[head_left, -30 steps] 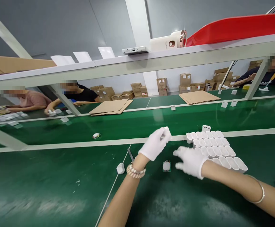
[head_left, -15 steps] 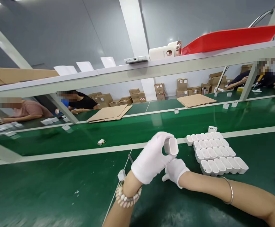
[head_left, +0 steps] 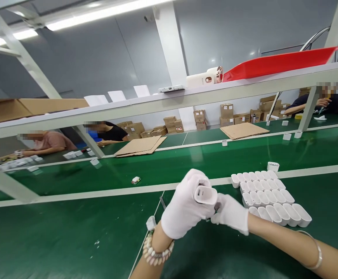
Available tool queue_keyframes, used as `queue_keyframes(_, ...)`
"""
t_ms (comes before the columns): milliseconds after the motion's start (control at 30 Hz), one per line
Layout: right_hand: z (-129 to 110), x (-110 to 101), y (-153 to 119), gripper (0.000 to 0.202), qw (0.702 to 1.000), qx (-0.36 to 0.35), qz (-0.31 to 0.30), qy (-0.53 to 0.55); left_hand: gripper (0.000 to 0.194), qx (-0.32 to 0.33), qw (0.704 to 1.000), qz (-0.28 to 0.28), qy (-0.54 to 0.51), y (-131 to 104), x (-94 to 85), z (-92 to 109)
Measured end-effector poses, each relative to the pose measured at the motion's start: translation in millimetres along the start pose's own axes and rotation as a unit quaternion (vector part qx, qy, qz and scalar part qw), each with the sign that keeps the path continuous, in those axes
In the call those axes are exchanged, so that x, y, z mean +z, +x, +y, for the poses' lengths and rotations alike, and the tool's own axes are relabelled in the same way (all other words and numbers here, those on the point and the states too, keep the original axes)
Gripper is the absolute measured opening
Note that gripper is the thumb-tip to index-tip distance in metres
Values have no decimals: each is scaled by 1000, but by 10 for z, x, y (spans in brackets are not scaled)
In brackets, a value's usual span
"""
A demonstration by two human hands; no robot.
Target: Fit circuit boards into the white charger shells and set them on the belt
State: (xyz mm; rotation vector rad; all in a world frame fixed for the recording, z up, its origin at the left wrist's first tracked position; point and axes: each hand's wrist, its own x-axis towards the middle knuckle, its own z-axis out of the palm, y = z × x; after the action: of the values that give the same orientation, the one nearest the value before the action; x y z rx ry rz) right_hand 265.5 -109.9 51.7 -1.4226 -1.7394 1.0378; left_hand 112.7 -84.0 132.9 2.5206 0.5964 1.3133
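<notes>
Wrapped around a white oval plastic cup [head_left: 205, 195], my left hand [head_left: 184, 205] wears a white glove. The cup's open end faces me and shows a small dark slot inside. My right hand [head_left: 231, 213], also gloved, touches the left hand's fingers beside the cup. Its fingertips are pressed together, and what they hold, if anything, is hidden. Rows of similar white cups [head_left: 282, 212] stand on the green bench at the right, with one more cup [head_left: 273, 166] behind them.
A small white-and-green part [head_left: 136, 180] lies on the green belt. Close to my left wrist is a small white piece [head_left: 151, 223]. Cardboard sheets [head_left: 141, 145] lie beyond the belt. Above runs a shelf [head_left: 145, 106] bearing a red tray [head_left: 282, 64]. People sit at the far side.
The cup in my left hand has turned, bringing its slot into view. My right hand has shifted slightly right and up against the left. The camera view has tilted up.
</notes>
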Motion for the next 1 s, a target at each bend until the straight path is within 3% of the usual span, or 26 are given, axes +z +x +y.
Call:
queue_keyframes(67,-128,-257,-176,34,999,-31,33,8,21,45,998,42,14,-18,15,-43)
queue_keyframes(167,-331,-567,-467,37,975,-143,167,-34,44,109,990,72,55,-64,82,-124)
queue_keyframes(233,-432,-654,-630,36,940,-227,241,-83,56,104,990,70,70,-98,158,-154)
queue_keyframes(300,-489,-651,-738,38,907,-301,271,-110,60,79,990,75,83,-123,248,-155)
queue_keyframes(433,-505,-551,-784,33,897,-365,232,-88,62,93,981,104,134,-133,401,-116)
queue_keyframes(600,-488,-542,-748,22,873,-411,235,-120,64,142,968,114,171,-111,458,-93)
queue_keyframes(767,-487,-550,-760,24,874,-414,226,-118,59,155,965,121,175,-120,440,-26)
queue_keyframes(1000,-525,-497,-777,24,854,-421,247,-178,64,159,964,133,165,-133,418,20)
